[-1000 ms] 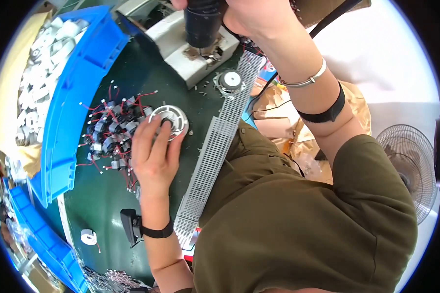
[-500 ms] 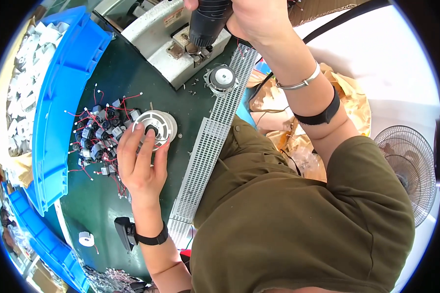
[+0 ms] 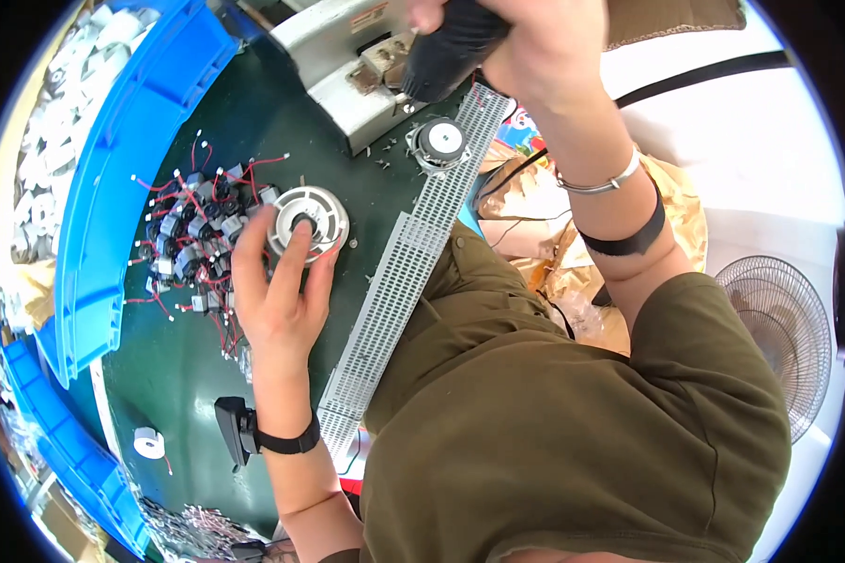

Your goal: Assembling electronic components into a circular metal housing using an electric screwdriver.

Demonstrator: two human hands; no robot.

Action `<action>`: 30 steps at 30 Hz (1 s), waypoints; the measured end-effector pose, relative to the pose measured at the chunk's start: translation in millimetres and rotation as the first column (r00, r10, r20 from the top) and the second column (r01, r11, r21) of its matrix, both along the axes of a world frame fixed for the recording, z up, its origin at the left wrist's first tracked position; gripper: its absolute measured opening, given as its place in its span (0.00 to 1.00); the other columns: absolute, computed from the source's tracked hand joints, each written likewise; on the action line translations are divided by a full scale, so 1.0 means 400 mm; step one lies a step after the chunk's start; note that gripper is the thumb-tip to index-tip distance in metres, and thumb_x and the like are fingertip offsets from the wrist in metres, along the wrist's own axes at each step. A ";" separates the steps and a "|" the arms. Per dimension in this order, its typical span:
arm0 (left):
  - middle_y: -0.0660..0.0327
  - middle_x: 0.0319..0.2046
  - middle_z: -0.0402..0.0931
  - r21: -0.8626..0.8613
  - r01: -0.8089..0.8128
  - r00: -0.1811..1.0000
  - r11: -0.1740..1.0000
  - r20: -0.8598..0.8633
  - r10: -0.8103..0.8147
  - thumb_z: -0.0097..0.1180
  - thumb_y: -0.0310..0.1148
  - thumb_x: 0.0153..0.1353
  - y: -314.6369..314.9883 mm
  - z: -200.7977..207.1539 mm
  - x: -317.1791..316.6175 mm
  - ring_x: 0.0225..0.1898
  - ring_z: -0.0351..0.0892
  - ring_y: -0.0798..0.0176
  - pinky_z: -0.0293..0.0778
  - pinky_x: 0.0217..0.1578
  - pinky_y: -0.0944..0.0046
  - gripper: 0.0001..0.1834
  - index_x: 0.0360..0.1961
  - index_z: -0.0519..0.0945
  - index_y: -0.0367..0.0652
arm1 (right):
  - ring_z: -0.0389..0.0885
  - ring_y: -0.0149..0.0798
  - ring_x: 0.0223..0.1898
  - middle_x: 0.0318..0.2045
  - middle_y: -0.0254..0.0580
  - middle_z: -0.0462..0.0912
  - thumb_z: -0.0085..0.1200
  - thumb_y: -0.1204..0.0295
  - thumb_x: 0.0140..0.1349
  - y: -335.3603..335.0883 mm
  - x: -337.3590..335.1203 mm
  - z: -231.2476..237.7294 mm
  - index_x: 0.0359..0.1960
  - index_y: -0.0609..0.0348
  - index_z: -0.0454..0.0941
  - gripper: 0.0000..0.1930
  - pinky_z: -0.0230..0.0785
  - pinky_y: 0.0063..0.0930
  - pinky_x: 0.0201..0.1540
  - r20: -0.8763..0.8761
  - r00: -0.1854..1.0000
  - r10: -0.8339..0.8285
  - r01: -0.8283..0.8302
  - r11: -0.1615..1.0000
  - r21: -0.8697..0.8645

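Note:
My right hand [image 3: 554, 52] is wrapped round a black electric screwdriver [image 3: 453, 52]. Its nose slants down to the left, and a small silvery tip shows just off the metal block of a white machine [image 3: 352, 98]. On the green table, my left hand [image 3: 282, 300] holds a white round slotted housing [image 3: 333, 202], thumb at its near edge. One fingertip rests on the black piece in its centre; another finger is blurred near the left rim. A red wire crosses the housing by the thumb. A round speaker-like part [image 3: 439, 143] sits right of it, partly on a perforated metal strip [image 3: 385, 291].
Left of the housing lies a heap of small grey-and-black parts with red wires [image 3: 197, 230]. A blue bin [image 3: 113, 178] bounds the left side, with white plastic pieces [image 3: 56, 122] beyond it. A white wired part [image 3: 148, 443] lies lower left. Loose screws [image 3: 383, 164] dot the table.
The screwdriver has swung from upright over the metal block to a slant, its nose now at the block's right side. My left fingers have spread a little on the housing. The whole view has shifted slightly.

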State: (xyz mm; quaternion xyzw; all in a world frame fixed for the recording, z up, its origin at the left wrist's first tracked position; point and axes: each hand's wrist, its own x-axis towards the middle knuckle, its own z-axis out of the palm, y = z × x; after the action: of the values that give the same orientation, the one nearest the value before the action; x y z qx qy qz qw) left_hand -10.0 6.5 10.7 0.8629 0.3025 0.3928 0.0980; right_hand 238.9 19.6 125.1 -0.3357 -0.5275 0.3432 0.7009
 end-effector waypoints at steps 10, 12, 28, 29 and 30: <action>0.45 0.46 0.73 -0.046 -0.039 0.999 0.998 0.030 0.040 0.72 0.29 0.37 0.002 -0.003 0.013 0.41 0.77 0.46 0.75 0.37 0.56 0.20 0.34 0.78 0.41 | 0.73 0.27 0.18 0.19 0.34 0.74 0.58 0.80 0.48 0.050 -0.175 0.016 0.38 0.64 0.70 0.14 0.65 0.20 0.21 0.029 0.995 0.092 -0.096 0.973 0.212; 0.45 0.45 0.73 -0.043 -0.037 0.999 0.998 0.028 0.038 0.71 0.30 0.38 0.001 0.003 0.019 0.40 0.77 0.46 0.75 0.37 0.56 0.19 0.34 0.78 0.41 | 0.71 0.23 0.19 0.20 0.32 0.74 0.59 0.80 0.47 0.030 -0.188 0.033 0.35 0.62 0.70 0.14 0.63 0.18 0.21 -0.106 0.944 0.314 -0.296 0.943 0.153; 0.48 0.45 0.73 -0.059 -0.041 0.996 0.997 0.082 0.046 0.70 0.30 0.40 -0.002 -0.010 0.016 0.41 0.76 0.48 0.75 0.37 0.58 0.18 0.35 0.79 0.41 | 0.72 0.25 0.17 0.20 0.34 0.74 0.58 0.79 0.51 0.013 -0.205 0.037 0.42 0.66 0.68 0.17 0.63 0.19 0.20 -0.120 0.941 0.317 -0.329 0.940 -0.093; 0.48 0.45 0.73 -0.061 -0.042 0.996 0.997 0.082 0.047 0.70 0.30 0.40 -0.002 -0.010 0.017 0.41 0.76 0.48 0.75 0.37 0.58 0.18 0.35 0.79 0.41 | 0.72 0.25 0.17 0.20 0.34 0.74 0.58 0.79 0.51 0.013 -0.204 0.035 0.42 0.67 0.68 0.17 0.63 0.19 0.20 -0.088 0.947 0.310 -0.317 0.944 -0.087; 0.48 0.45 0.72 -0.058 -0.047 0.996 0.997 0.077 0.051 0.70 0.30 0.41 -0.002 -0.009 0.017 0.41 0.76 0.48 0.75 0.37 0.58 0.18 0.35 0.79 0.41 | 0.72 0.25 0.18 0.20 0.34 0.74 0.58 0.79 0.51 0.014 -0.204 0.034 0.43 0.67 0.68 0.17 0.63 0.19 0.20 -0.056 0.952 0.302 -0.306 0.949 -0.081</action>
State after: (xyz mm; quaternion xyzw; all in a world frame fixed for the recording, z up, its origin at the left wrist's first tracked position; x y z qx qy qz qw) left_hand -3.1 5.5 7.1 0.8360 0.3303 0.4203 0.1241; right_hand 157.4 25.1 138.6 -0.2736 -0.5420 0.4772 0.6353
